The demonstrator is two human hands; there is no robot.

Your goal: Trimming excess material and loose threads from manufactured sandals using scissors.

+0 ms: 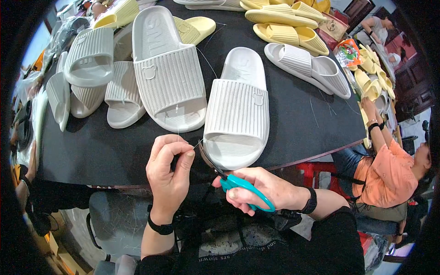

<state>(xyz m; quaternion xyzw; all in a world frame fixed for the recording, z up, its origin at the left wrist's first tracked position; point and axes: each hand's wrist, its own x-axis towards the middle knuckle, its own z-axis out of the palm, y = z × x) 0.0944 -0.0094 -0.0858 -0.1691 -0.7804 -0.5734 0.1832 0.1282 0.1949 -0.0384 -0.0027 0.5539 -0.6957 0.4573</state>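
Two pale grey slide slippers, a left-hand one [173, 82] and a right-hand one [237, 105], lie at the near edge of the table, open heels turned away from me. Each has ribbed straps with a small bear-head outline. My left hand [166, 172] pinches a thin clear thread [197, 144] between thumb and forefinger, just below the left slipper's toe. In my right hand [275, 189] are scissors with teal handles [243, 184]. Their dark blades point up and left, beside the right slipper's toe, with the tips close to the thread. Whether the blades touch it cannot be made out.
Several more grey slippers [89, 59] are heaped at the left of the black table [293, 126]. Yellow slippers [288, 34] are stacked at the far right, near a grey pair [307, 68]. Loose threads lie about. A person in an orange shirt [385, 176] handles slippers at right.
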